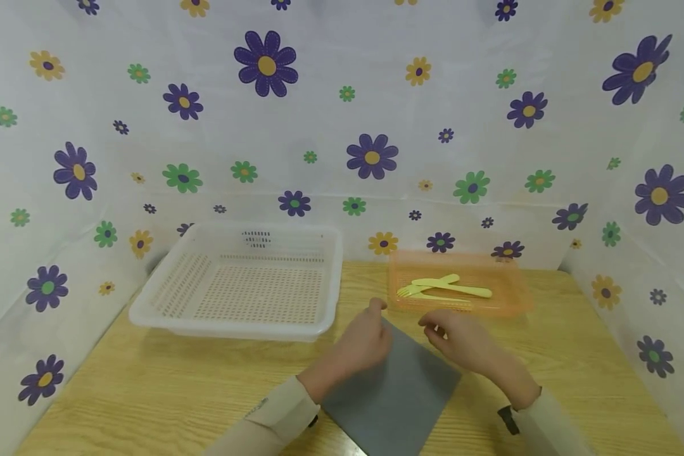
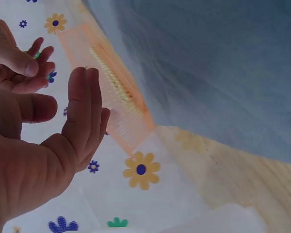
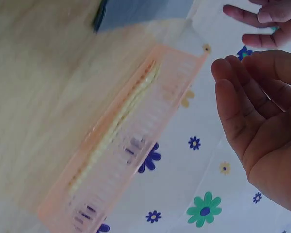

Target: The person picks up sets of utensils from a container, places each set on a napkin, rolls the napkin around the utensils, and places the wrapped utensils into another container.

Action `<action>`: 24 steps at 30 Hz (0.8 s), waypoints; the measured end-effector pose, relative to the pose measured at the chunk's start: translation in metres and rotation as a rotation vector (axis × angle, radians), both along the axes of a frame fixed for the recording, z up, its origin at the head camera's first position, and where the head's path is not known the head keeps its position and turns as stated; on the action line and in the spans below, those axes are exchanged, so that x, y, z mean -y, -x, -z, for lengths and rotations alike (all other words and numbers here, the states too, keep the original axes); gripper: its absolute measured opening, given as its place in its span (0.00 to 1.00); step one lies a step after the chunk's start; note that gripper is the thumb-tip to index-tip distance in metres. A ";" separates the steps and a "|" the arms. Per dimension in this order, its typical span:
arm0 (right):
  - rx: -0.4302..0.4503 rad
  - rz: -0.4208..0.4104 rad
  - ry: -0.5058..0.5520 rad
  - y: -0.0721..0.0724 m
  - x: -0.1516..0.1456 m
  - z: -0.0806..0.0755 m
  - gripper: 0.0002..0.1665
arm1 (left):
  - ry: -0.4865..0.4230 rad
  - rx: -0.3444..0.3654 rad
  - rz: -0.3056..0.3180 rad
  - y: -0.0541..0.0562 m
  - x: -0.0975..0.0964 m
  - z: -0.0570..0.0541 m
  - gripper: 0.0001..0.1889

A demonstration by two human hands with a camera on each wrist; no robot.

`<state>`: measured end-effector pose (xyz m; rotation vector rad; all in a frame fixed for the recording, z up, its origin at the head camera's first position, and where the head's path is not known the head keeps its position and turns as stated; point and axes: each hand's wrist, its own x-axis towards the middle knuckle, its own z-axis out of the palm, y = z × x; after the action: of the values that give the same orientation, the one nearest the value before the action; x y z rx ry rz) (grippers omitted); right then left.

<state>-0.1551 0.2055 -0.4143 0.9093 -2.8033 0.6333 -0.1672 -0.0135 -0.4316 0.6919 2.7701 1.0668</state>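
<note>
Both our hands, left hand [image 1: 367, 340] and right hand [image 1: 463, 337], are relaxed, fingers loosely uncurled, gripping nothing, near the grey cloth [image 1: 401, 402] toward the table's [image 1: 177, 392] front edge, where a low-dragging sleeve [image 1: 282, 411] could, we judge, skew it.

My hands [image 1: 367, 337] are bare beyond pale beige sleeves [image 1: 285, 408], the left one bearing a small greyish mark [image 1: 257, 406]. A black piece [image 1: 509, 420] shows at my right cuff [image 1: 534, 410], a smaller one [image 1: 313, 420] at my left.
</note>
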 end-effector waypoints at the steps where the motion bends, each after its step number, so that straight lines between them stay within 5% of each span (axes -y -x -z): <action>1: -0.014 0.013 -0.002 0.003 -0.003 -0.001 0.07 | -0.037 0.048 -0.026 0.004 -0.002 0.001 0.24; 4: -0.020 0.056 0.002 0.014 -0.011 -0.004 0.07 | -0.128 0.192 -0.090 0.015 -0.007 0.001 0.28; 9: -0.020 0.129 -0.021 0.034 -0.023 -0.011 0.07 | -0.234 0.298 -0.189 0.028 -0.015 -0.001 0.30; 16: 0.054 0.202 -0.063 0.059 -0.039 -0.014 0.11 | -0.311 0.401 -0.293 0.045 -0.024 -0.001 0.30; 24: 0.158 0.229 -0.144 0.086 -0.048 -0.010 0.14 | -0.274 0.418 -0.345 0.056 -0.031 -0.004 0.30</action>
<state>-0.2414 0.2531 -0.4044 0.5675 -3.0661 0.4952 -0.2228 0.0178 -0.4273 -0.0097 2.4478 1.4742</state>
